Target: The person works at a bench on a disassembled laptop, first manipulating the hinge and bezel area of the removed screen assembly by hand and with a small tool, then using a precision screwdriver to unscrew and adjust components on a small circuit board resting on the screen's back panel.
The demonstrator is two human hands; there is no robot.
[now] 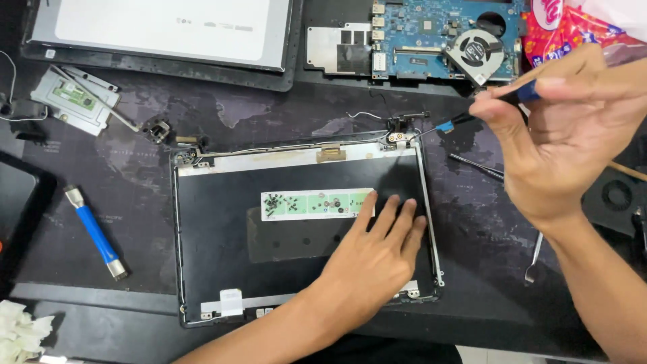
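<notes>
A black laptop lid shell (222, 236) lies flat, inner side up, on a dark mat, with thin cables running along its top edge and a metal hinge (396, 137) at its upper right corner. A pale strip (317, 203) holding small black screws rests across its middle. A blue-handled screwdriver (502, 101) is tilted, tip near the hinge.

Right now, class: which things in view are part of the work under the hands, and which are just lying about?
In use:
left hand flat on laptop lid shell
right hand holding screwdriver at hinge
screw strip

Lying about:
blue-handled tool
motherboard
screen panel
touchpad
snack wrapper
</notes>
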